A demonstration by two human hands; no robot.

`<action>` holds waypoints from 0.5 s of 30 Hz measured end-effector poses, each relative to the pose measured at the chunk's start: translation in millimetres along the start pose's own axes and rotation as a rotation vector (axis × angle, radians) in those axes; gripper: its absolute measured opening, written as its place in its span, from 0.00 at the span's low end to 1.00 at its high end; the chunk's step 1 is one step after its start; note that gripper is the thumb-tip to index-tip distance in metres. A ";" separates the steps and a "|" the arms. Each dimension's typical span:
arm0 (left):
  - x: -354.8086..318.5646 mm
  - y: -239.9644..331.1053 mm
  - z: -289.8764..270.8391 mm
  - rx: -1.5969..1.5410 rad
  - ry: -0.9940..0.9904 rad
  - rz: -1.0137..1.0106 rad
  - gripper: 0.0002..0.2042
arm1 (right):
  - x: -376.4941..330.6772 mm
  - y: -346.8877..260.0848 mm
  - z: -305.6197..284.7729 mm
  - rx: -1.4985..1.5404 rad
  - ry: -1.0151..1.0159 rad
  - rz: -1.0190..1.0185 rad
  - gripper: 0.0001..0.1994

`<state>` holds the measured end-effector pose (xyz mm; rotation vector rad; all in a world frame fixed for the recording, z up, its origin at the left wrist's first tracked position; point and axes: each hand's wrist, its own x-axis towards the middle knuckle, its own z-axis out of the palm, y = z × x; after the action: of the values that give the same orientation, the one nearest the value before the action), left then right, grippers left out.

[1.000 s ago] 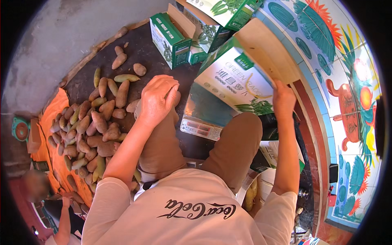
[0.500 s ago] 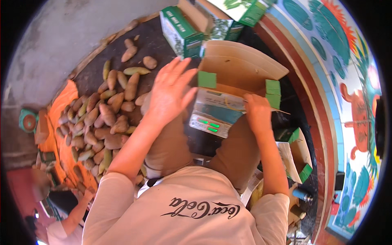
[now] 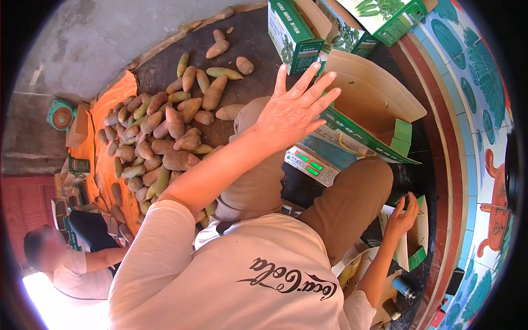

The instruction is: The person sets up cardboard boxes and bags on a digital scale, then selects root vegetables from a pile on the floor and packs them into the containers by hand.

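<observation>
My left hand [image 3: 294,107] is raised with its fingers spread, holding nothing, before the left side of an open green-and-brown carton [image 3: 379,93]. The carton sits over a digital scale [image 3: 312,165] whose panel shows lit green readouts. A loop of cord lies against the carton's green side. Off to my right, the right hand [image 3: 401,217] has its fingers apart, with nothing visible in it, beside a smaller open white-and-green carton [image 3: 421,234]. Left of my knees lies a heap of long brown and green root vegetables [image 3: 176,124].
Green printed cartons [image 3: 297,36] stand at the far side. An orange sheet [image 3: 115,99] lies under the heap's left edge. A person [image 3: 91,264] sits at lower left, near a green round-faced scale [image 3: 60,115]. A painted wall [image 3: 484,110] bounds the right, and a blue cylinder [image 3: 403,287] lies low right.
My right hand has left the carton's right side and moved down toward the smaller carton. The carton's near side is turned up, showing green. My left hand stays raised, fingers now wider apart.
</observation>
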<state>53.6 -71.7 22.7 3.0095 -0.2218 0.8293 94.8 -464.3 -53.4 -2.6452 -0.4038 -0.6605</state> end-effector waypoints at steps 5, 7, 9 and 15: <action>0.5 -0.5 1.8 0.054 -0.036 0.010 0.33 | -75.8 62.1 28.8 -0.202 -0.221 0.212 0.12; 3.2 2.4 2.4 0.075 -0.040 0.039 0.34 | -105.5 77.6 35.9 -0.354 -0.688 0.359 0.12; 7.9 6.7 1.2 0.080 -0.076 0.047 0.34 | -128.6 78.6 44.2 -0.433 -0.808 0.429 0.13; 9.5 7.5 -9.6 0.184 -0.152 -0.012 0.33 | -153.6 72.1 70.0 -0.646 -1.106 0.302 0.10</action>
<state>55.7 -79.9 35.7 3.2458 -0.1350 0.6540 17.8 -525.9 -208.2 -3.3416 -0.0335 0.9969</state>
